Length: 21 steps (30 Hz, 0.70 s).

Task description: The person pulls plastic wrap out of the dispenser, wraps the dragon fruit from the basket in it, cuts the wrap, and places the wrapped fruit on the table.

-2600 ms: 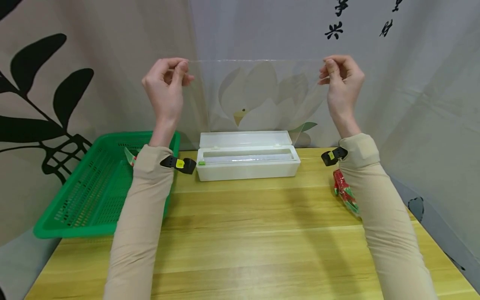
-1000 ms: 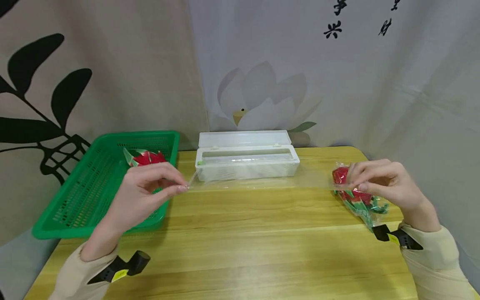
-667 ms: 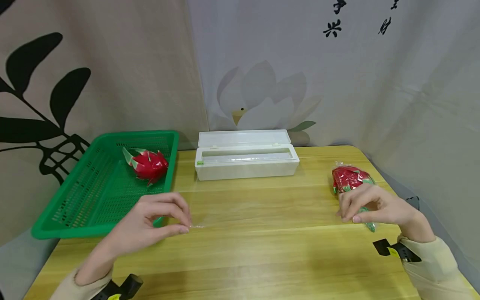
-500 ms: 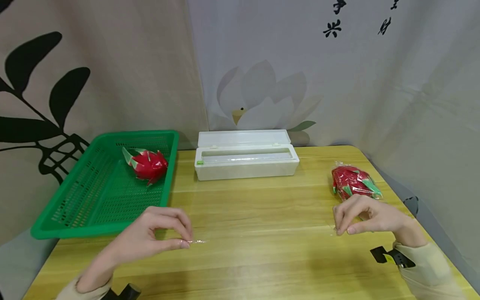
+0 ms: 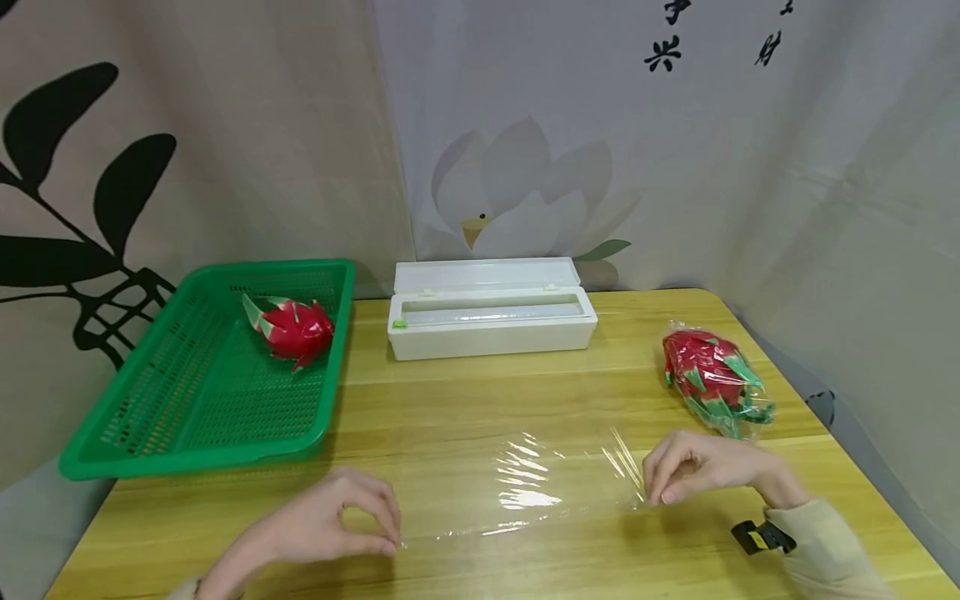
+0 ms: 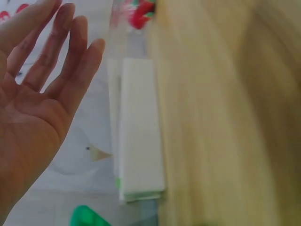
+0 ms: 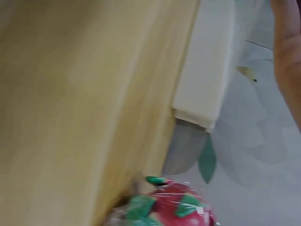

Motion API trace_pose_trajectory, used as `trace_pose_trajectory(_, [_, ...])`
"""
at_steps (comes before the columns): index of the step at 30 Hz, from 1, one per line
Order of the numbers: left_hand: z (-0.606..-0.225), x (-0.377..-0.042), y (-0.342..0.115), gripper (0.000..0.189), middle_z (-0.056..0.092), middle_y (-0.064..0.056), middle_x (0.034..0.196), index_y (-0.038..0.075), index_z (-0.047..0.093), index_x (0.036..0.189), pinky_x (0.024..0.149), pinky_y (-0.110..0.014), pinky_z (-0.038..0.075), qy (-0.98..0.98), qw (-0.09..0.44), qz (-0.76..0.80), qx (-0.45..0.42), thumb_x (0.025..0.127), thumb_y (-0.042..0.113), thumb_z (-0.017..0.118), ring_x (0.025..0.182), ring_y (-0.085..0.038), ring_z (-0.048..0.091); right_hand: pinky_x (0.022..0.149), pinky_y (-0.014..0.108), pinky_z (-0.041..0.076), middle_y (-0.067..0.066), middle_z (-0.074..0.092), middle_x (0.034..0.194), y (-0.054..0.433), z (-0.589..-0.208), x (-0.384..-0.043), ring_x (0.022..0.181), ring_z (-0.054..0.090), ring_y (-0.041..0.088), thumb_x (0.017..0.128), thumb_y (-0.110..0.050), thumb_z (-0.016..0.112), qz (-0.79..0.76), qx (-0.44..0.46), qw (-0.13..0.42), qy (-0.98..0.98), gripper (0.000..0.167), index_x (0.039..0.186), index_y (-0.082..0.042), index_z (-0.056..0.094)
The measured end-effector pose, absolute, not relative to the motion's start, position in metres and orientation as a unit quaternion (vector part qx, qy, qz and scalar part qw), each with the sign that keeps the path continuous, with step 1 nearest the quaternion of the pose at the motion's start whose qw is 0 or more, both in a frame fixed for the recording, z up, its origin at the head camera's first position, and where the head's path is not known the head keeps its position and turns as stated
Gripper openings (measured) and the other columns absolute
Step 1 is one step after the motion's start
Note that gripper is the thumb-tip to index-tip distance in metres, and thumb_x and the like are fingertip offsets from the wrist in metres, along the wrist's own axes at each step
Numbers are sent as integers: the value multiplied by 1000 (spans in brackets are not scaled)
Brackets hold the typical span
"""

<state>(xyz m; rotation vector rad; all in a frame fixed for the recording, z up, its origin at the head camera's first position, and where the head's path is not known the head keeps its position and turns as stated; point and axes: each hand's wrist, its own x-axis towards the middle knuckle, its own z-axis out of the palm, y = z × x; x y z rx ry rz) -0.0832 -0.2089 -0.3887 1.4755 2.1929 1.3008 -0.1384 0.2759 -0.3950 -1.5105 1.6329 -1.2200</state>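
Note:
A clear sheet of plastic wrap (image 5: 525, 483) stretches low over the table's front half, catching bright glints. My left hand (image 5: 330, 521) pinches its near left corner between thumb and fingers. At the near right corner, my right hand (image 5: 708, 471) pinches the same sheet. Behind the sheet stands a white wrap dispenser box (image 5: 491, 337), its lid up and a roll inside. To the right lies a dragon fruit wrapped in film (image 5: 712, 375), just beyond my right hand. The wrist views are blurred and show only part of each hand.
A green basket (image 5: 217, 454) stands at the left, holding one unwrapped dragon fruit (image 5: 300, 333). The wooden table (image 5: 487, 400) ends at a printed curtain (image 5: 525, 125) behind the dispenser box.
Both hands have come down from in front of the curtain toward the table's near side, bringing the plastic wrap along. Basket, box and both dragon fruits have stayed put.

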Motion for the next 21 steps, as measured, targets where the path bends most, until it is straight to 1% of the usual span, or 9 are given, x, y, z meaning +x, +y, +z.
trace_pose_trajectory(2, [-397,-82,-209,4,68,8,85,19,73,86,75,-20,53,748,95,420,504,85,17,70,83,3,60,72,27,58,22,67,94,275,-402,-137,82,65,23,84,17,54,-460,-551,314,622,29,104,4,69])
trace_pose_trajectory(6, [-409,-79,-208,4,64,12,87,21,74,82,79,-20,52,773,108,387,491,85,22,71,85,5,57,74,29,58,22,67,95,273,-414,-136,86,67,20,88,13,53,-458,-518,340,638,23,103,6,68])
trace_pose_trajectory(11, [-421,-77,-206,4,62,17,84,23,72,80,79,-20,51,791,110,354,486,84,24,71,85,8,54,74,27,57,27,66,93,270,-424,-134,81,64,31,90,5,56,-454,-473,373,656,19,104,6,68])
trace_pose_trajectory(13, [-425,-78,-205,5,62,18,83,23,72,79,79,-20,50,795,111,345,487,84,24,71,84,9,54,75,25,57,27,65,94,269,-426,-133,81,65,26,91,1,56,-449,-449,392,665,18,104,6,68])
trace_pose_trajectory(16, [-430,-79,-204,5,62,19,82,22,72,79,78,-19,49,797,109,333,491,84,25,71,83,10,53,76,25,57,25,67,96,268,-428,-134,85,65,11,92,-3,57,-438,-449,394,672,19,105,5,69])
trace_pose_trajectory(18, [-434,-80,-203,5,62,18,81,23,72,79,77,-16,48,797,103,324,499,83,24,72,82,10,52,77,25,56,22,68,99,266,-430,-135,90,63,3,93,-4,56,-431,-453,393,674,20,106,4,69])
trace_pose_trajectory(21, [-439,-82,-202,5,61,17,79,23,72,78,75,-11,45,796,92,308,513,83,23,73,81,11,51,76,26,57,20,69,100,264,-433,-136,91,63,3,93,-4,56,-429,-463,386,673,21,107,4,69])
